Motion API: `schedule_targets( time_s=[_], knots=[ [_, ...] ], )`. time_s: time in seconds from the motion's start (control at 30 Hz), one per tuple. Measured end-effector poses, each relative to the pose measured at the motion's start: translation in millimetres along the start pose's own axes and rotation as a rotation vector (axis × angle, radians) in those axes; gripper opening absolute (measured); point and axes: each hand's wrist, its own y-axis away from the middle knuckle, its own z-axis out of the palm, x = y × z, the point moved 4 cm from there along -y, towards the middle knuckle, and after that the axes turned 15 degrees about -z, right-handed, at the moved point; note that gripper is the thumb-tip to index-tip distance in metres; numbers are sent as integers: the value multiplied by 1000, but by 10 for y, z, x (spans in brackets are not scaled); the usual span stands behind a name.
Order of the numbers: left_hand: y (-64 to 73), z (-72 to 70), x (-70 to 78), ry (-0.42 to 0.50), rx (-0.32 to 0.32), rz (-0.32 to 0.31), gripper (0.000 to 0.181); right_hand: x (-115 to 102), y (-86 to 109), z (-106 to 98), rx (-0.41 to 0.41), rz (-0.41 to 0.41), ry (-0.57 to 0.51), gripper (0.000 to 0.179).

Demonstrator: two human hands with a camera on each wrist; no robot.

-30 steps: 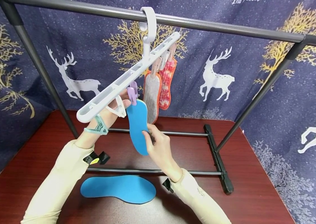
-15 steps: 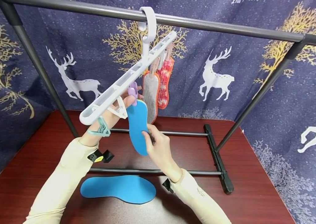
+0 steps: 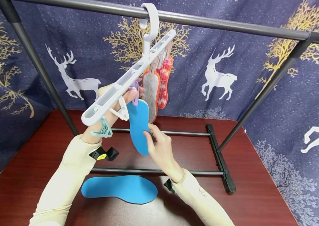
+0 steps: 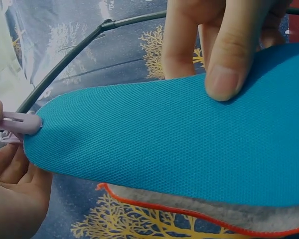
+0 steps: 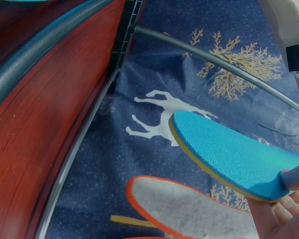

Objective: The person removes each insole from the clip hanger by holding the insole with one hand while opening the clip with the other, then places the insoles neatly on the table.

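A blue insole (image 3: 138, 121) hangs by its top end from a purple clothes peg (image 3: 135, 99) under a white hanger (image 3: 114, 92). My left hand (image 3: 130, 94) is up at that peg, partly behind the hanger. In the left wrist view its thumb and fingers lie on either side of the peg (image 4: 24, 122), whose tip overlaps the insole's end. Lower down, my right hand (image 3: 160, 149) pinches the insole's edge, thumb on the blue face. A second blue insole (image 3: 120, 189) lies flat on the table.
Behind hang a grey insole (image 3: 150, 89) with orange trim and a red-and-white one (image 3: 163, 83). A white peg (image 3: 122, 110) and a teal peg (image 3: 104, 128) dangle near my left wrist. The hanger hooks over a dark rack bar (image 3: 204, 24) above the red-brown table (image 3: 250, 194).
My left hand and forearm have shifted slightly right, the fingers coming further round the purple peg. The hanger has turned a little. My right hand stays on the insole.
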Motion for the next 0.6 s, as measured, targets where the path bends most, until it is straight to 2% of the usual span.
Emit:
schedule_targets(
  time_s=[0.1,0.13,0.17,0.2,0.23,0.37,0.43,0.5,0.6],
  knots=[
    [3,-3,24,-9,9,30,57,-6,1,-1,1,-4,6,15],
    [15,5,51,4,9,62,56,-8,3,-2,2,-6,8,15],
    [35,18,95,4,13,108,52,-10,5,-1,4,-8,8,15],
    [63,32,134,7,13,126,49,-13,6,-2,5,-10,10,15],
    [105,64,203,-26,30,134,53,-16,6,-2,7,-13,13,15],
    [221,144,387,-66,17,133,39,-18,9,0,6,-8,15,15],
    [239,159,430,-87,11,129,34,-17,8,1,5,-8,14,15],
    [203,163,415,-18,-33,118,27,-21,1,-1,5,-9,11,15],
    [164,126,351,66,-49,76,21,-30,-6,-3,7,-18,11,16]
  ],
)
